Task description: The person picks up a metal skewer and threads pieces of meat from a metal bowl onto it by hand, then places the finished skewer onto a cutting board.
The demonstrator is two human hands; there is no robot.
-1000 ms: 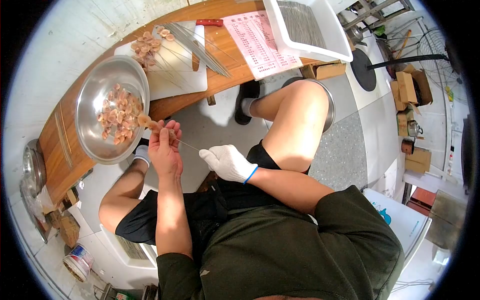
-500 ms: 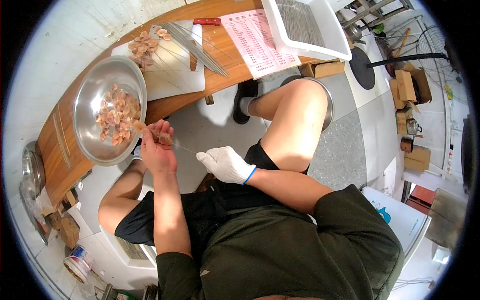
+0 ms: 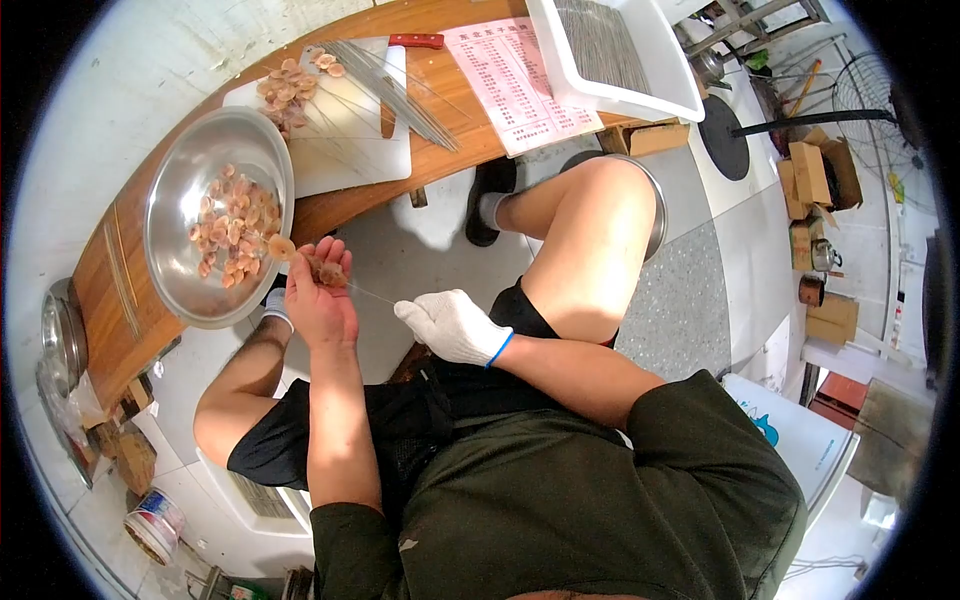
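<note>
My bare left hand [image 3: 322, 300] is palm up, its fingers curled round brownish meat pieces [image 3: 328, 273] threaded on a thin skewer [image 3: 370, 292]. One pale round slice [image 3: 281, 247] shows at its fingertips, over the rim of a steel bowl [image 3: 170, 285]. Inside the bowl lies a heap of pinkish slices [image 3: 235, 225]. Wearing a white glove with a blue cuff edge, my right hand [image 3: 455, 326] is closed on the skewer's other end, level with my lap. More slices [image 3: 288, 88] sit on a white cutting board [image 3: 375, 150], beside a bundle of metal skewers [image 3: 400, 100].
The wooden table [image 3: 450, 85] also carries a red-handled knife [image 3: 415, 41], a pink printed sheet [image 3: 515, 85] and a white bin [image 3: 650, 95] full of skewers. My knees flank the space before the table. A fan [image 3: 865, 100] and cardboard boxes [image 3: 812, 170] stand at right.
The pale slice at my left fingertips shows more fully, and my left hand has shifted slightly right. My right hand stays nearly in place, still on the skewer.
</note>
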